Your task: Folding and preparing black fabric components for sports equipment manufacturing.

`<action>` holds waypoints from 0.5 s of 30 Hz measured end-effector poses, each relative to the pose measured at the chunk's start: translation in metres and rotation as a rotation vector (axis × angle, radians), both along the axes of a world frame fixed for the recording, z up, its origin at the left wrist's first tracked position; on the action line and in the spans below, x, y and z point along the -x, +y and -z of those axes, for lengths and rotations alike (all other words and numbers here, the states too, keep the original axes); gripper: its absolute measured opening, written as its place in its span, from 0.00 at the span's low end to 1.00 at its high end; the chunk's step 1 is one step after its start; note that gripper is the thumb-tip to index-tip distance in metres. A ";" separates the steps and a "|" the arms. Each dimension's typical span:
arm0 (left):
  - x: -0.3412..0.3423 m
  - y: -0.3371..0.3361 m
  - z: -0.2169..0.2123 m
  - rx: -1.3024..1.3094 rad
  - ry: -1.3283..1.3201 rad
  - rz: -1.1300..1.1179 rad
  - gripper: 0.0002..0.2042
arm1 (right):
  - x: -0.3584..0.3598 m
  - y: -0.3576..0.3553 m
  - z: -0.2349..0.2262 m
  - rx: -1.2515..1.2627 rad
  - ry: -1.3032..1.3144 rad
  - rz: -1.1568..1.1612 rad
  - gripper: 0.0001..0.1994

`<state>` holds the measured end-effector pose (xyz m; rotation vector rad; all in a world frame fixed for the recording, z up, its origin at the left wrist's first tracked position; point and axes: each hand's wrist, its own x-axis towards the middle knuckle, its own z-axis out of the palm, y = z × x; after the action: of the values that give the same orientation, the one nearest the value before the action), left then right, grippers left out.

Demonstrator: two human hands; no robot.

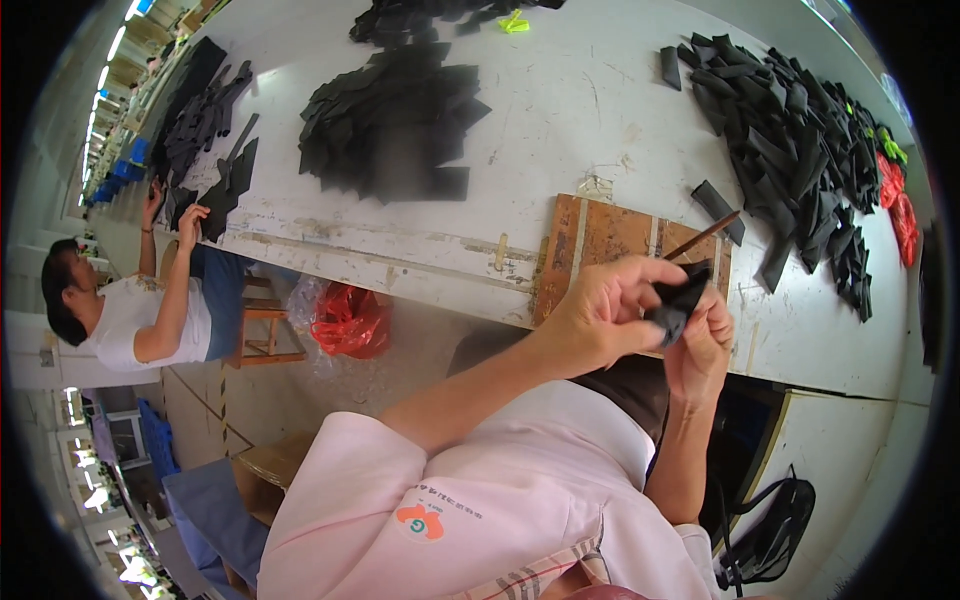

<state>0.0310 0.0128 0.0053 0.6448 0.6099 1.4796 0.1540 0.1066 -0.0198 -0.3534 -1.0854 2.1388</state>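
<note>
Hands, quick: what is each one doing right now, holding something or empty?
Left hand: closed on the small black piece, pinching it.
Right hand: closed on the same black piece, with a thin brown stick rising from its fingers.

Red bag (350, 320), perhaps plastic

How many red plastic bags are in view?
2: one red bag on the floor under the table's near edge, another on the table's far right end. More may be hidden.
</note>
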 end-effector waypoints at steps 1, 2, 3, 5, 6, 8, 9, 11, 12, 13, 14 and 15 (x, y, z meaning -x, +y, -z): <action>-0.008 0.005 0.000 0.054 0.299 -0.256 0.18 | 0.000 0.004 0.002 -0.164 -0.038 0.045 0.09; -0.014 0.007 0.000 0.101 0.598 -0.509 0.15 | 0.000 0.008 0.003 -0.329 -0.079 0.092 0.08; -0.018 0.008 0.001 0.093 0.805 -0.593 0.09 | 0.001 0.008 -0.004 -0.427 -0.154 0.157 0.07; -0.019 0.016 0.003 -0.049 0.941 -0.799 0.09 | 0.007 0.004 -0.025 -0.636 -0.275 0.249 0.06; -0.019 0.021 0.003 -0.185 1.070 -1.032 0.09 | 0.008 0.005 -0.031 -0.727 -0.311 0.266 0.06; -0.020 0.022 0.008 -0.153 0.807 -0.956 0.07 | 0.011 0.002 -0.046 -0.689 -0.356 0.224 0.06; -0.022 0.018 -0.005 0.011 0.692 -0.845 0.06 | 0.012 0.003 -0.054 -0.721 -0.432 0.226 0.07; -0.018 0.019 -0.021 0.048 0.566 -0.757 0.04 | 0.010 0.009 -0.061 -0.670 -0.480 0.209 0.08; -0.011 0.021 -0.028 0.088 0.405 -0.668 0.05 | 0.011 0.014 -0.062 -0.614 -0.508 0.159 0.09; -0.003 0.026 -0.034 0.030 0.199 -0.551 0.06 | 0.012 0.021 -0.068 -0.530 -0.446 0.097 0.11; 0.005 0.032 -0.040 -0.024 -0.005 -0.431 0.07 | 0.013 0.027 -0.074 -0.532 -0.450 0.107 0.11; 0.009 0.038 -0.045 -0.028 -0.010 -0.420 0.07 | 0.014 0.034 -0.081 -0.445 -0.363 0.049 0.11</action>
<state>0.0218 0.0512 0.0507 0.5508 0.7494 1.8824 0.1399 0.1407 0.0608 -0.5591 -1.6972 1.7606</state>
